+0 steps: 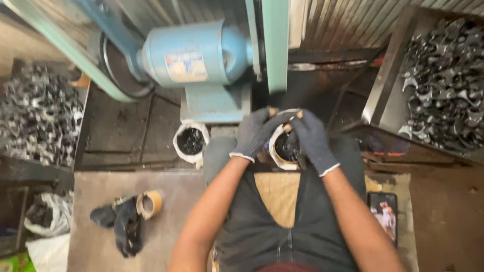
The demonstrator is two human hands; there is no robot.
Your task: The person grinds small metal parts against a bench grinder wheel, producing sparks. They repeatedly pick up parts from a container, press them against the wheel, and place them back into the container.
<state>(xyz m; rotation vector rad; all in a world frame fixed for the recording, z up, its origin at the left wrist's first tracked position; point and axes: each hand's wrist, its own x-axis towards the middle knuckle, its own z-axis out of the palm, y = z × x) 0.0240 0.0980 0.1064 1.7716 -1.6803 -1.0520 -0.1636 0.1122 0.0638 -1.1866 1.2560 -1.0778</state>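
Fingers (275, 121) of both gloved hands clamp a small metal part (288, 114) just under the belt (277, 45), above a white cup (285, 147); grinding looks underway, trays either side full.

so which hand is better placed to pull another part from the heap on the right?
Right, probably. The right hand is nearer the tray of metal parts; the left hand would have to cross over. Both now grip a small piece at the belt.
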